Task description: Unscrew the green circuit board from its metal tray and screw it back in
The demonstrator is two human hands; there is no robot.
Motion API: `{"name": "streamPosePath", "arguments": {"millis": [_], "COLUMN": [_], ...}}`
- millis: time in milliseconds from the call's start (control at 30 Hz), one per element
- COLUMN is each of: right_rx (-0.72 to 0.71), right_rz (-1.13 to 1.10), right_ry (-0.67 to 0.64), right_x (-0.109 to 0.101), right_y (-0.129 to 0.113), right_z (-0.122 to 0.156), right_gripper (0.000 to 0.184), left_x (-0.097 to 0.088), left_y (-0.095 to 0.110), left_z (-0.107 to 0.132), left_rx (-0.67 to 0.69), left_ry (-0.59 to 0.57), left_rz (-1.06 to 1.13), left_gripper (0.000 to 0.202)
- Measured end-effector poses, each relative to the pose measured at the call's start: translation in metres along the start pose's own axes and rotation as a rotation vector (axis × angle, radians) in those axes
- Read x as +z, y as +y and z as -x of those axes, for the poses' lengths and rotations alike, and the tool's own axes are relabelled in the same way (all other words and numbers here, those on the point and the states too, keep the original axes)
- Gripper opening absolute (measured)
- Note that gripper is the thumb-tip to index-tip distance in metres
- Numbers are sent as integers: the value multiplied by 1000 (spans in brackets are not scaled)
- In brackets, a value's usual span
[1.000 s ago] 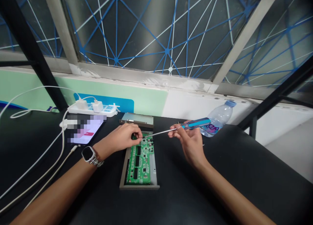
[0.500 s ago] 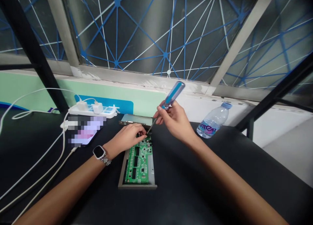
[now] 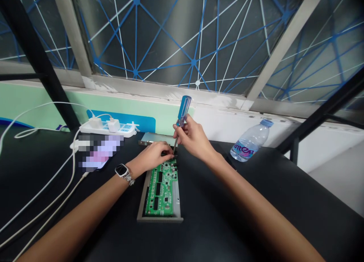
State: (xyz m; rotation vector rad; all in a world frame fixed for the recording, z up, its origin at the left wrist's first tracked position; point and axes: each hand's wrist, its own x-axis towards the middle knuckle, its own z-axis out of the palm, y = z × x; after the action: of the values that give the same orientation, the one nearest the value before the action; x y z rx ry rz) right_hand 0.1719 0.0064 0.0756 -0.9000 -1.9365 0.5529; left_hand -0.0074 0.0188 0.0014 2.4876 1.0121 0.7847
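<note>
Working over a green circuit board (image 3: 167, 192) lying inside a shallow metal tray (image 3: 159, 218) at the middle of a black table (image 3: 216, 224), stretching from near to far. Carrying three large black chips in a line toward the board's left side and smaller parts toward its far right. Leaving a strip of bare metal floor showing inside the tray, along the board's right edge.

Pinching a screwdriver (image 3: 183, 111) low on its blue and clear handle between thumb and fingers of the right hand (image 3: 193, 138), tilting the handle slightly right and pointing the tip down at the board's far end. Curling the left hand (image 3: 150, 156) over that end from the left, bringing thumb and fingertips close together beside the tip; being unable to tell whether pinching anything there. Wearing a watch (image 3: 122, 170) on the left wrist.

Having a flat metal case (image 3: 160, 137) just beyond the tray, being partly hidden behind the hands. Seeing a clear bottle (image 3: 251, 140) with a blue cap at far right, being unable to judge its fill. Seeing two white plugs (image 3: 113, 125) sitting in a power strip (image 3: 126, 132) at far left, and a phone (image 3: 104, 152) lying nearer.
</note>
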Motion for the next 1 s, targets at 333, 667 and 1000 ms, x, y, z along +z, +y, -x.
{"name": "streamPosePath", "arguments": {"millis": [333, 667, 1000], "right_rx": [21, 29, 26], "right_rz": [16, -11, -57], "right_ry": [-29, -52, -49], "right_x": [3, 4, 6], "right_y": [3, 5, 7], "right_z": [2, 2, 3], "right_gripper": [15, 14, 12], "left_x": [6, 6, 17], "left_y": [-3, 0, 14], "left_z": [4, 4, -9], "left_rx": [14, -11, -90], "left_ry": [61, 102, 278], "left_rz": [-48, -18, 509], "left_gripper": [15, 11, 12]}}
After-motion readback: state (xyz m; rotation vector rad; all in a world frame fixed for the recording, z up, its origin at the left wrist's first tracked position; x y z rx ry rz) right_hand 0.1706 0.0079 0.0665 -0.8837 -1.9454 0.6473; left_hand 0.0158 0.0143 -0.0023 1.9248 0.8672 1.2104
